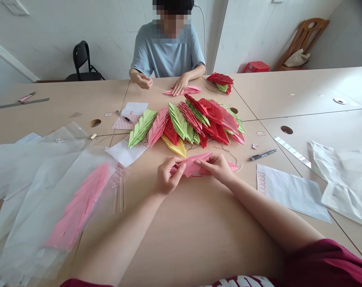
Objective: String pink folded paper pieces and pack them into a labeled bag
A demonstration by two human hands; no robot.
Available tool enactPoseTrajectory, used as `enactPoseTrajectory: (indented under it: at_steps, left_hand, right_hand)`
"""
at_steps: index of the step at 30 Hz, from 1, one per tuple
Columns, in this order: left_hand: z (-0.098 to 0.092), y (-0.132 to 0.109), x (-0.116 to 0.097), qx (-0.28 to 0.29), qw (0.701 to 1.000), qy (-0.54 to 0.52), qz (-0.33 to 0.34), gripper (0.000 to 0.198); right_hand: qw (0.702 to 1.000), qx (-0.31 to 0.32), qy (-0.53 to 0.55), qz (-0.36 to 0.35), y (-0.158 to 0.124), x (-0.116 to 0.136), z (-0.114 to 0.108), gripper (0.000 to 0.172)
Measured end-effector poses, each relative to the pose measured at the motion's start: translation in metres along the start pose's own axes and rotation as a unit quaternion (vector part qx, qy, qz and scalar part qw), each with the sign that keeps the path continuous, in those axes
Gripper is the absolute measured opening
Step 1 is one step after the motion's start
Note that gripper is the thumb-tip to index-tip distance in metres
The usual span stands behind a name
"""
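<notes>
Centrally, the left hand [169, 175] and right hand [217, 167] pinch a creased pink folded-paper bundle [193, 165] between thumbs and curled fingers, just in front of a ridged heap of red and green origami paper [199, 119]. Smooth pale wood-laminate counter [199, 227] lies beneath; crinkled translucent plastic bags [43, 199] lie to the left.
</notes>
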State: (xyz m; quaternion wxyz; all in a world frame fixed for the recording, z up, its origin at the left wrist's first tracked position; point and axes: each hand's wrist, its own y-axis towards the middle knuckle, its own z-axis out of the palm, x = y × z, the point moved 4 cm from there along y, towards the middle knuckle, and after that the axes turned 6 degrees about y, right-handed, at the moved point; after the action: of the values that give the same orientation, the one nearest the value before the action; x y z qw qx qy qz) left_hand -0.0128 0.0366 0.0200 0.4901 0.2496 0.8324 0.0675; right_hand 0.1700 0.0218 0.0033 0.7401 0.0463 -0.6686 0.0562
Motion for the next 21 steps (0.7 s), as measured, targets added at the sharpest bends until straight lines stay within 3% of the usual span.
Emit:
enactPoseTrajectory:
  at_steps: [5, 14, 21]
  left_hand:
    - [0.003, 0.006, -0.001, 0.004, 1.000, -0.007, -0.020, 0.023]
    - [0.005, 0.007, -0.001, 0.008, 0.998, 0.063, -0.003, 0.024]
    - [0.009, 0.008, 0.006, 0.007, 0.997, 0.066, -0.029, 0.030]
  right_hand:
    - [1.000, 0.000, -0.006, 0.001, 0.002, -0.005, 0.000, 0.042]
    - [0.993, -0.020, 0.115, 0.029, 0.005, -0.013, -0.003, 0.029]
    - [0.996, -0.026, 0.081, -0.004, 0.004, -0.010, -0.004, 0.027]
